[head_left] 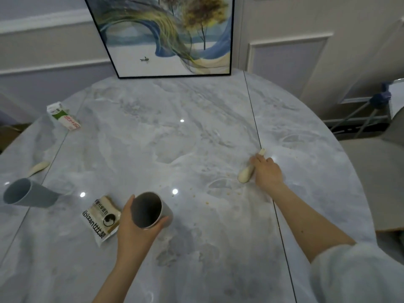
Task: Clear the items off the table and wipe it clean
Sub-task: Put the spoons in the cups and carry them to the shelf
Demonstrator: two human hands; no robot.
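The right hand [267, 171] hides the cream spoon's [246, 174] middle; the painting [166, 36] is cut off above.

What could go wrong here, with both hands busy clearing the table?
The left hand holds the grey cup tilted; any liquid inside might spill. The right hand is only now closing on the cream spoon, which could slide on the glossy table. Its sleeve may drag through the crumbs.

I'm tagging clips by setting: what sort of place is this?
Probably a home dining room: a round grey marble table with crumbs, a framed landscape painting leaning against a panelled wall, and a small milk carton.
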